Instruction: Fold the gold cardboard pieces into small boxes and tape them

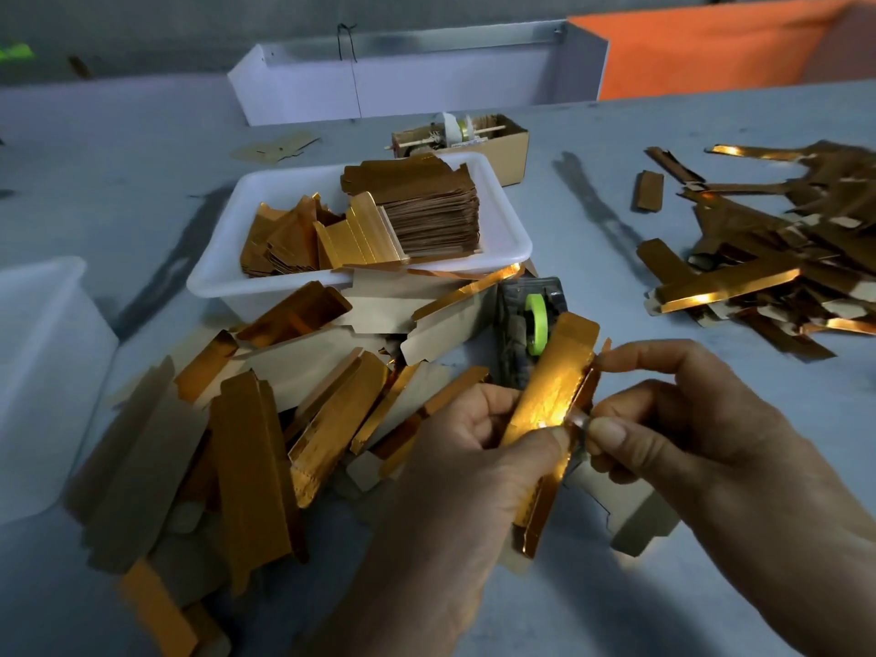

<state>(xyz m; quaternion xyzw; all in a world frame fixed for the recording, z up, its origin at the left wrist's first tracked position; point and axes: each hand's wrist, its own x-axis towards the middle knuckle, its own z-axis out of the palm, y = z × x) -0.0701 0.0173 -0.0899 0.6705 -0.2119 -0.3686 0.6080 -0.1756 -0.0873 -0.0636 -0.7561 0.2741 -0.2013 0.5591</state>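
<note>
Centrally, above the table's (pixel 616 609) near edge, the left hand (pixel 455 467) grips a long gold cardboard piece (pixel 550 395), thumb curled over its face. Right hand (pixel 701 433) pinches a clear tape strip (pixel 579 418) at the piece's edge — thumb and forefinger together. Tape dispenser (pixel 531 324) just behind; loose gold pieces (pixel 246 443) heaped to the left.

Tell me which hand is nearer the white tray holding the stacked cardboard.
Left. The left hand sits below the white tray, nearer its front edge; the right hand is further out to the right.
</note>
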